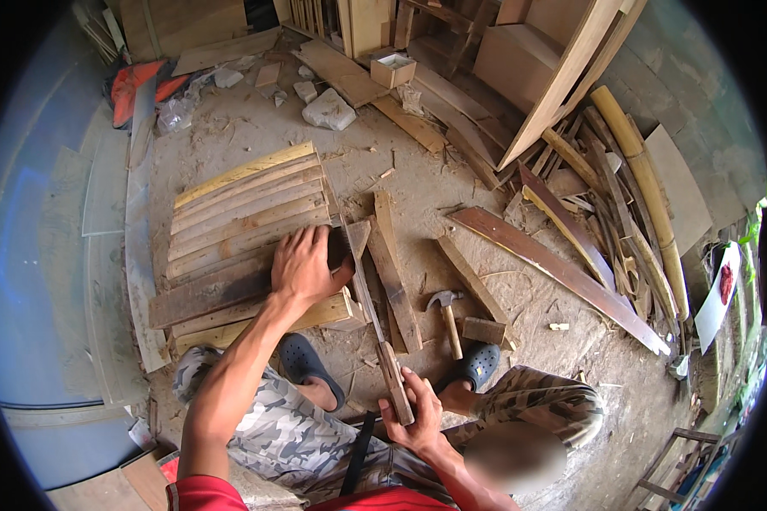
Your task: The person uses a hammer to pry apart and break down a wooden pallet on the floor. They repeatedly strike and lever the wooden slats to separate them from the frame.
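My right hand point(419, 417) is closed round the wooden handle of a handsaw point(394, 387). The saw's narrow blade point(362, 277) points away from me, along the right end of a dark wooden plank point(217, 287). My left hand point(305, 266) grips that plank near its right end, fingers over the top and thumb toward the blade. The plank lies across a slatted wooden pallet point(247, 213). Whether the teeth are in the wood cannot be made out.
Right of the pallet lie loose boards point(392, 272), a claw hammer point(448, 322) and a small wood block point(484, 330). A long brown board point(558, 277) and a scrap pile with bamboo point(643, 192) are further right. A stone block point(329, 111) sits beyond; blue panelling point(47, 221) stands left.
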